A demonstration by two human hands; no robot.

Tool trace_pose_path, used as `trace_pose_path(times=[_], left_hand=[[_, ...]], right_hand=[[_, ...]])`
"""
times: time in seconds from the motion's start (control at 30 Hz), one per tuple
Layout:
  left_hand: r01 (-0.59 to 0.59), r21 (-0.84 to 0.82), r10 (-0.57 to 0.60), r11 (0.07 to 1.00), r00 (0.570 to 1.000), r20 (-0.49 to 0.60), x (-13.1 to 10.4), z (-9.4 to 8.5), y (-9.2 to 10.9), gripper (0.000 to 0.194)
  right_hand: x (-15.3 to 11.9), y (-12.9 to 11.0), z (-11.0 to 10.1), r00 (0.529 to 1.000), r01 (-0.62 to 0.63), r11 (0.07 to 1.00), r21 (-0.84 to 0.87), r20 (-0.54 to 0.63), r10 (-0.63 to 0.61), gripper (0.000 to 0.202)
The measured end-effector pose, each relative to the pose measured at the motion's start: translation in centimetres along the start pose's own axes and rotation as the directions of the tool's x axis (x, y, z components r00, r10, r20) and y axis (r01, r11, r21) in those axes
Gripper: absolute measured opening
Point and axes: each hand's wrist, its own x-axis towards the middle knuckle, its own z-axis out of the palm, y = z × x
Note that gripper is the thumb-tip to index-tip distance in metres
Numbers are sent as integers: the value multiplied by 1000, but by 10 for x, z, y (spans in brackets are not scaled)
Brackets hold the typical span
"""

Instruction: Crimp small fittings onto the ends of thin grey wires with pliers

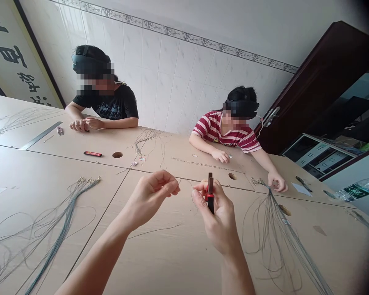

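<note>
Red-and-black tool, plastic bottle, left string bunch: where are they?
Red-and-black tool point(210, 198), head view: middle of its body.
Plastic bottle point(358, 191), head view: green label.
Left string bunch point(69, 213), head view: thick middle part.

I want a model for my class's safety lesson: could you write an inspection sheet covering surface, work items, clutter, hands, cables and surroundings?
Surface: tan table with round holes.
Work items: left cord bundle, right cord bundle, loose cord.
Clutter: metal strip, pen, bottle.
Hands: left hand pinched, anything held too fine to tell; right hand grips a red-and-black tool.
Cables: white cable beside the headset worn by the person in stripes.
Surroundings: that person and a person in black across the table; tiled wall.
</note>
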Motion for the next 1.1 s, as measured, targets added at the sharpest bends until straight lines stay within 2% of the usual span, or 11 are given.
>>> trace_pose_path(times=[0.07,0.2,0.33,0.47,0.67,0.73,0.83,0.93,1.0,1.1], left_hand=[[22,-133,-30,991,998,-57,2,8,-2,23],[83,-292,-88,953,996,-4,5,26,-11,26],[91,-302,-95,949,995,1,4,37,-16,27],[119,-290,-120,950,993,15,2,39,-14,26],[123,-250,-120,961,992,27,0,42,-9,28],[118,-202,-111,972,993,47,0,41,-9,29],[83,-84,-78,993,995,70,4,34,-12,26],[6,-17,-6,1000,999,-38,7,22,-15,14],[-34,-23,33,999,997,-68,8,15,-15,18],[-67,-77,71,995,996,46,8,8,-15,33]], right_hand=[[0,0,5,1000,4,1000,8,-1,-4,7],[1,0,14,999,-21,1000,21,-28,22,11],[2,1,17,994,-95,992,83,-41,99,15],[3,3,17,985,-160,977,140,-43,167,20],[4,0,13,983,-182,967,179,6,184,20],[5,0,11,986,-169,973,154,20,168,20],[5,3,6,993,-109,994,28,41,108,18],[5,6,1,997,-28,993,-116,73,36,17],[4,7,-3,994,-17,987,-157,106,34,17],[2,4,-7,978,-52,985,-167,190,84,18]])
